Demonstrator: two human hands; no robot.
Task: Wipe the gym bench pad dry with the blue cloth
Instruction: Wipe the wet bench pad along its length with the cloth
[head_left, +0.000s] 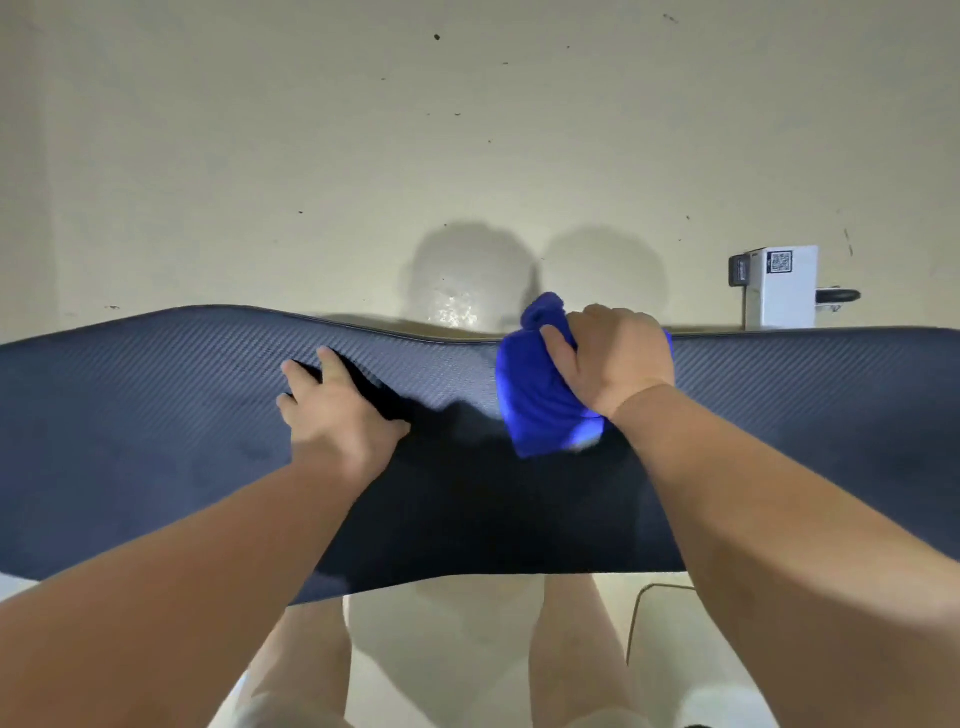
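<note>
1. Wiping is under way: our right hand is clenched around the bunched bright-blue cloth, pressing it onto the dark, carbon-weave-textured gym bench pad just right of the frame's centre, near the pad's far edge.
2. Our left hand lies flat with fingers spread, holding nothing, on the pad left of centre, apparently steadying it.
3. Faint darker patches at the pad's lower left look like remaining damp, though we cannot be sure.
4. We judge the task partly done: both wide ends of the pad seem left to wipe.
</note>
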